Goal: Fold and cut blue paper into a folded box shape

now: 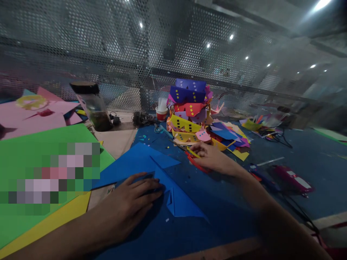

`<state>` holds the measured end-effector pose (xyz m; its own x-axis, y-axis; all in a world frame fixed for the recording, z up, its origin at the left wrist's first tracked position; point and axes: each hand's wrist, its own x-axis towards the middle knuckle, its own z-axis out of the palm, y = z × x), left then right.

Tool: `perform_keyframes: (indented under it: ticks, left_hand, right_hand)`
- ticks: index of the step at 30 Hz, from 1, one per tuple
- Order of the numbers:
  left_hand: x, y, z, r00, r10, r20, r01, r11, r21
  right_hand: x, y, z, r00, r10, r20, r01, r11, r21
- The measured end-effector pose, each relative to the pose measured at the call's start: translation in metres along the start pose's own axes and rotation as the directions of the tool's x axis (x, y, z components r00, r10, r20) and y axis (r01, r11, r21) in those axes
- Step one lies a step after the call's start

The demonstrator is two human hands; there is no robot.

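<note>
Folded blue paper (187,204) with sharp creases and pointed ends lies on the dark blue table mat. My left hand (132,204) rests flat over its near-left part, fingers stretched out and partly covering it. Farther forward and to the right, my right hand (214,157) has its fingers closed around the handles of red-and-yellow scissors (194,159). The scissors' blades point away to the left, towards the paper scraps. Just beyond stands a stack of cut paper pieces (189,94) in purple, red and yellow, dotted with small squares.
Large green paper (67,139) lies at the left, partly pixelated. Behind it stands a dark-lidded jar (97,112). A paper cup (161,112) sits beside the stack, coloured sheets (230,135) to its right. A glue gun (292,178) with a cable lies at the right.
</note>
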<state>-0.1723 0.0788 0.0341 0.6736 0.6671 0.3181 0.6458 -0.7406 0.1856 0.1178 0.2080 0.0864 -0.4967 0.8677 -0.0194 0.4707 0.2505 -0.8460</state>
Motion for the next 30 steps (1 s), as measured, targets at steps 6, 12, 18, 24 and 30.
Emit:
perform_keyframes:
  ticks: [6, 12, 18, 24, 30]
  left_hand:
    - [0.002, 0.002, -0.002, 1.000, 0.016, -0.004, -0.016, 1.000, -0.023]
    - [0.001, 0.002, -0.003, 1.000, 0.009, 0.011, -0.008, 0.999, -0.040]
    - [0.001, 0.000, 0.000, 1.000, 0.010, 0.010, -0.010, 1.000, -0.029]
    - [0.003, 0.001, 0.000, 1.000, 0.004, 0.005, -0.003, 0.999, -0.037]
    - [0.001, -0.001, 0.000, 1.000, 0.009, -0.024, -0.010, 0.999, -0.051]
  right_hand:
    - [-0.013, -0.015, 0.057, 0.983, -0.109, 0.146, 0.035, 0.900, 0.435]
    - [-0.019, -0.017, 0.076, 0.976, -0.175, 0.128, 0.116, 0.920, 0.375]
    - [-0.019, -0.015, 0.080, 0.968, -0.220, 0.122, 0.165, 0.920, 0.355]
    - [-0.021, -0.010, 0.084, 0.973, -0.200, 0.114, 0.165, 0.952, 0.257]
    - [-0.024, -0.010, 0.081, 0.976, -0.185, 0.117, 0.175, 0.980, 0.090]
